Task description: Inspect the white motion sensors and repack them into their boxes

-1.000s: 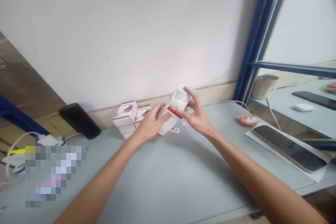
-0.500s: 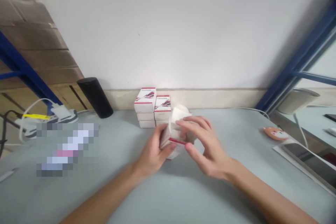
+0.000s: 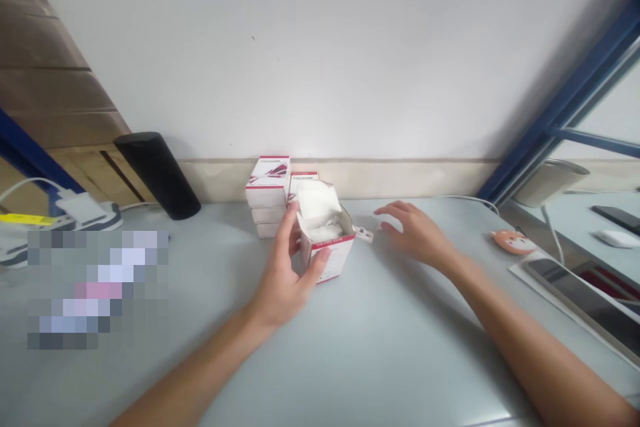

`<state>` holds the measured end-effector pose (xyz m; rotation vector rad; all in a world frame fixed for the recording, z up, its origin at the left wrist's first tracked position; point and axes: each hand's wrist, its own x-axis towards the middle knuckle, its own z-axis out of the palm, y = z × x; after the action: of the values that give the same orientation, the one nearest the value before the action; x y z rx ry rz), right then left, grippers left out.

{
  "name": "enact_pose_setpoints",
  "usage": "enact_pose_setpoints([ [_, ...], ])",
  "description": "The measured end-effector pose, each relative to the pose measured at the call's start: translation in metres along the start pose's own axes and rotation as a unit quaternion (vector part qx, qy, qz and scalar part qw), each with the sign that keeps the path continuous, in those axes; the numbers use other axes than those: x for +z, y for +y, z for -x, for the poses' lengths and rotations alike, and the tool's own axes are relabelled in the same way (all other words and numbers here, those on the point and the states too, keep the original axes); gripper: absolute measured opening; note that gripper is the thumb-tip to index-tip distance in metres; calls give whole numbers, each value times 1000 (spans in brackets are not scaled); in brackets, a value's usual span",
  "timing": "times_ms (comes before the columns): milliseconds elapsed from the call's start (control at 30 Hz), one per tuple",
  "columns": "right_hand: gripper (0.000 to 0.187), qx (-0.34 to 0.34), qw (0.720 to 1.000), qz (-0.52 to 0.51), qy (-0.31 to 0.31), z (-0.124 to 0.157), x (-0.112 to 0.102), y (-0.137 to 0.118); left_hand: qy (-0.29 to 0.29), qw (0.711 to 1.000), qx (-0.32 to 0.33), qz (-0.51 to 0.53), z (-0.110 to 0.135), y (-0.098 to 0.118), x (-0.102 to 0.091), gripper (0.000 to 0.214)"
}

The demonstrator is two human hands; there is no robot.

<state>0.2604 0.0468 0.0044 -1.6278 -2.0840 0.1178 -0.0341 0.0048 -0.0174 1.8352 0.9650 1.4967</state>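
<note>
My left hand (image 3: 281, 280) grips an open white and red box (image 3: 327, 250) that stands on the grey table (image 3: 350, 347); its flap is up and white wrapping shows inside. A small white part (image 3: 363, 234) lies just right of the box. My right hand (image 3: 417, 233) reaches over the table to the right of that part, fingers stretched out and low, holding nothing that I can see. A stack of closed white and red boxes (image 3: 269, 195) stands behind the open one, against the wall.
A black cylinder (image 3: 156, 173) leans at the back left by a white plug strip (image 3: 83, 210). An orange animal-shaped item (image 3: 511, 241) and a dark flat device (image 3: 580, 290) lie at the right. A blue frame (image 3: 560, 107) borders the table's right side.
The box has come down from the air to stand on the table. My right hand has let go of it and moved right, toward the small white part.
</note>
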Motion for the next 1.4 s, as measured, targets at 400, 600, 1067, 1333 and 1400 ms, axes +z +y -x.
enact_pose_setpoints([
  [400, 18, -45, 968, -190, 155, 13, -35, -49, -15, 973, 203, -112, -8, -1, -6, 55],
  [600, 12, -252, 935, -147, 202, 40, -31, -114, -51, 953, 234, -185, -4, 20, -2, 24],
  [1067, 46, -49, 900, -432, 9, 35, -15, -95, -52, 941, 257, -216, 0, 22, -1, 27],
  [1333, 31, -45, 906, -396, 142, 12, 0, -53, 2, 957, 265, -118, -7, 2, 0, 58],
  [1400, 26, -40, 961, -232, 147, 7, 1, -34, 22, 961, 249, -115, -7, -1, 0, 59],
])
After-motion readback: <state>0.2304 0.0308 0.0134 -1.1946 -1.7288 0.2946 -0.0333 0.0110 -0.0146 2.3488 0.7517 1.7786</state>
